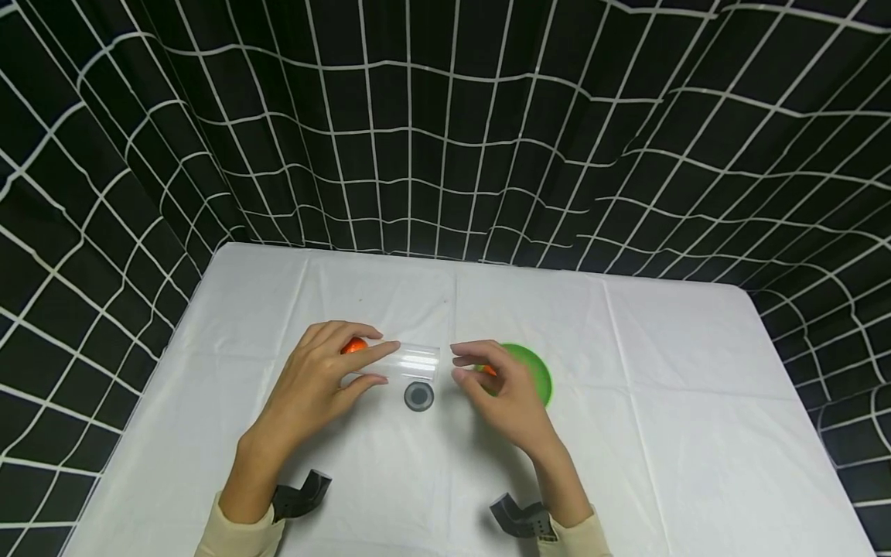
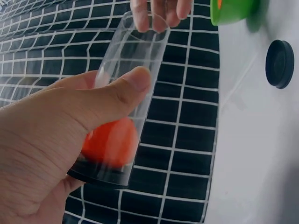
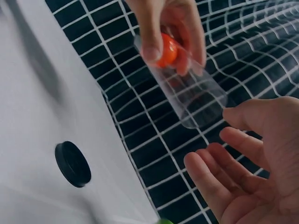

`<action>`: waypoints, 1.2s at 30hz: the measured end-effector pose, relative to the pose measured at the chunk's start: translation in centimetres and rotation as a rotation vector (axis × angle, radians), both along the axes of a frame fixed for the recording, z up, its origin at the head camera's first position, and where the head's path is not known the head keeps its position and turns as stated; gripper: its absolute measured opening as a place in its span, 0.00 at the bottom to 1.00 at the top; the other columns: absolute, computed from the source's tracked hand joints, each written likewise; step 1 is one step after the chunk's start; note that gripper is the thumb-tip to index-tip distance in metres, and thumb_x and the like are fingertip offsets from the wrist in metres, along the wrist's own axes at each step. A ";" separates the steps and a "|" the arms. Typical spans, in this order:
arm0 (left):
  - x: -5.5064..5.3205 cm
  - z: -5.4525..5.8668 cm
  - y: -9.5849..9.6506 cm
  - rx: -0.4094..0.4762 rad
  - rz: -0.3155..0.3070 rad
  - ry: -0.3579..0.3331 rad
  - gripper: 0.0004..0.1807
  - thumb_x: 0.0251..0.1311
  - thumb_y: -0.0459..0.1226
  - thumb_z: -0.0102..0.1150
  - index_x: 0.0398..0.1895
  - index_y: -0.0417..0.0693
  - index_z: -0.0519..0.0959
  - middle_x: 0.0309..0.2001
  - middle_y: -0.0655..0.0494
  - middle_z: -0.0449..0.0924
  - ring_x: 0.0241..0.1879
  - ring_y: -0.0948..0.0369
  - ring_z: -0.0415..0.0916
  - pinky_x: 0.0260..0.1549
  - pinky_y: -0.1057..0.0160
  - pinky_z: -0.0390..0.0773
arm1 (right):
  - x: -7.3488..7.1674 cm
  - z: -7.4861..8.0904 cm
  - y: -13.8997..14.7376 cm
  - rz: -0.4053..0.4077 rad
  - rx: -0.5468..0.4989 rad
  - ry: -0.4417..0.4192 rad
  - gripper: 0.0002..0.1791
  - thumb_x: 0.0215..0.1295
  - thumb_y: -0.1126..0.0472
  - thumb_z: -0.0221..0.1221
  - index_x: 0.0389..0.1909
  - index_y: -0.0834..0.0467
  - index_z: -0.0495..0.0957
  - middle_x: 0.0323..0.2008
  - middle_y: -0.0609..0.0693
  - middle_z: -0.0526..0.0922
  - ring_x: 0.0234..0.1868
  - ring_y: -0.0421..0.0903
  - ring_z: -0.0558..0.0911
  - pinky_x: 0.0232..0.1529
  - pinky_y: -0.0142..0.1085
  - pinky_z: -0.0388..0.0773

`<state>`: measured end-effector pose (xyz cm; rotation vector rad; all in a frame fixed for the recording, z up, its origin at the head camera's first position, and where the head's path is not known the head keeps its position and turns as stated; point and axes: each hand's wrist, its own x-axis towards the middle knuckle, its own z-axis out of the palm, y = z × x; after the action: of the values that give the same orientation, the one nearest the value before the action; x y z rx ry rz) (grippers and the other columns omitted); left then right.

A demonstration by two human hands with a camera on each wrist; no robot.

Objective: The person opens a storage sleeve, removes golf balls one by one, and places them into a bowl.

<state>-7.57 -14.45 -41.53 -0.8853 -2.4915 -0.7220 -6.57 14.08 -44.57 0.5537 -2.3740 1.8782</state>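
My left hand (image 1: 320, 379) grips a clear plastic tube (image 1: 418, 360), thumb on one side and fingers round the other. An orange ball (image 2: 112, 142) sits inside, low down by the tube's dark-capped end in the left wrist view. The tube's open end points toward my right hand (image 1: 504, 391). Those right fingers (image 3: 208, 177) are loosely bent with nothing between them, and the fingertips are right by the tube's rim. A dark round lid (image 1: 419, 396) lies on the table just in front of the tube.
Partly behind my right hand stands a green bowl (image 1: 536, 379) with something orange (image 1: 490, 370) in it. A white cloth covers the table (image 1: 696, 433). Black curtains with a white grid (image 1: 431, 116) surround its far side and both ends.
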 end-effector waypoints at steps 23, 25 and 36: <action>0.1 0.2 -0.2 -0.005 0.015 0.025 0.26 0.54 0.45 0.80 0.58 0.62 0.88 0.54 0.57 0.86 0.57 0.54 0.81 0.64 0.51 0.76 | 0.4 0.0 -1.6 0.046 -0.074 -0.129 0.23 0.70 0.70 0.66 0.65 0.65 0.77 0.65 0.66 0.79 0.60 0.59 0.85 0.56 0.29 0.86; 0.2 0.2 -0.3 -0.015 0.015 0.029 0.25 0.55 0.45 0.80 0.58 0.62 0.88 0.54 0.57 0.86 0.56 0.54 0.82 0.64 0.51 0.76 | 0.3 0.0 -1.6 0.052 -0.073 -0.130 0.23 0.70 0.70 0.66 0.65 0.64 0.77 0.65 0.66 0.79 0.60 0.55 0.86 0.55 0.29 0.86; 0.2 0.4 -0.4 -0.035 0.024 0.020 0.24 0.56 0.44 0.80 0.58 0.62 0.88 0.55 0.56 0.86 0.57 0.53 0.81 0.63 0.50 0.77 | 0.3 0.0 -1.6 0.042 -0.038 -0.164 0.24 0.71 0.67 0.67 0.67 0.61 0.77 0.64 0.59 0.82 0.60 0.52 0.85 0.52 0.29 0.87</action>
<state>-7.38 -14.82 -41.08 -0.8695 -2.4997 -0.6607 -6.32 12.43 -44.58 0.4665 -2.4363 2.0579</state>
